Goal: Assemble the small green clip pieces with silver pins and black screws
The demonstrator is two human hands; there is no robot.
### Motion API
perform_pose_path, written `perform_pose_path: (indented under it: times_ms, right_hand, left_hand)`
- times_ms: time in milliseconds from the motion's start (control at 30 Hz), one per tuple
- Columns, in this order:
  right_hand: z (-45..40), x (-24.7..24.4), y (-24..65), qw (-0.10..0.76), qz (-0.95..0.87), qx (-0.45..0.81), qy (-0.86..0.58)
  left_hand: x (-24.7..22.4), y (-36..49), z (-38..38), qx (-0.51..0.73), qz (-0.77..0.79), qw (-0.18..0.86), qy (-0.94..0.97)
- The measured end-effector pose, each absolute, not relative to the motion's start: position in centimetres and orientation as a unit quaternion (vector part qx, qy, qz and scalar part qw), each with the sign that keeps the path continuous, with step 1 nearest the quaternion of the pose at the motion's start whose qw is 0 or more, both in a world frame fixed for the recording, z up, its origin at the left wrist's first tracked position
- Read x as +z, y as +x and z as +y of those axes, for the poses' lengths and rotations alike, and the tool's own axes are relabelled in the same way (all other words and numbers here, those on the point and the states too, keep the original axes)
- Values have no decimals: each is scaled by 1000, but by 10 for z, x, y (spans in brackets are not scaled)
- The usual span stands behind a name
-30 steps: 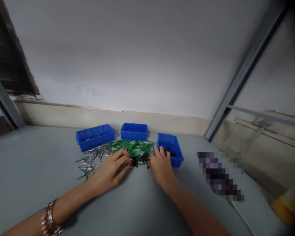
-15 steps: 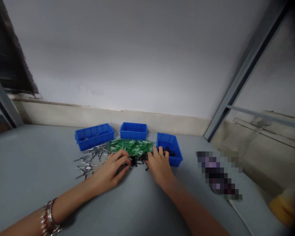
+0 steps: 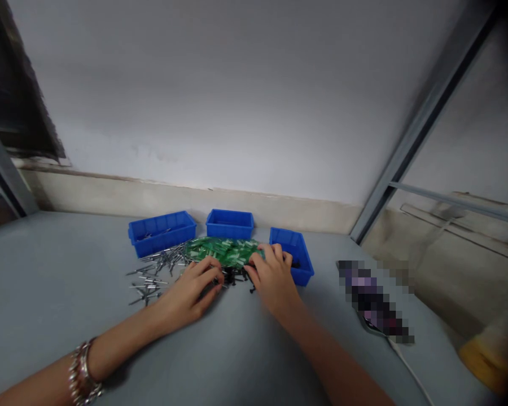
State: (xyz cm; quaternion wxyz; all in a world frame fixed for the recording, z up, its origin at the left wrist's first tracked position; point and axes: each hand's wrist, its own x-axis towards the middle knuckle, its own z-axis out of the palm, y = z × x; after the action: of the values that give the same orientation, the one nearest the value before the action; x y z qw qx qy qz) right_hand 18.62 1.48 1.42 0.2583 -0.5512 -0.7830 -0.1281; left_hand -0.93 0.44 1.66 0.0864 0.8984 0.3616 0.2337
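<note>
Centrally, the left hand curls, fingers narrowed, at black screws beside a heap of what appear to be green circuit boards; any grip is hidden. The right hand, fingers slightly spread, touches the heap near a blue plastic bin; silver rivets lie leftward.

Heaped green plastic strips touching black screws, silver rivets alongside

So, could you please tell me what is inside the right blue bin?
Small black pieces lie in the bin; the right hand covers part of it, so anything beneath cannot be seen.
</note>
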Motion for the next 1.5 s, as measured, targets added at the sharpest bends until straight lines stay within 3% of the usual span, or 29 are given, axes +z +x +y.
perform_pose_path:
  times_ms: [267, 733, 933, 1133, 1500]
  right_hand:
    - [11, 17, 182, 372, -802, 47, -466]
    - [0, 27, 172, 413, -788, 219, -399]
    - [7, 28, 176, 452, -671, 421, -410]
    - [13, 31, 182, 468, -495, 659, -319]
    - [17, 28, 185, 429, -373, 753, -331]
  left_hand:
    - [11, -11, 6, 229, 365, 85, 899]
    - [8, -9, 3, 218, 352, 63, 908]
    - [8, -7, 2, 224, 354, 76, 905]
    - [6, -8, 6, 235, 350, 82, 903]
    - [4, -7, 6, 237, 350, 89, 902]
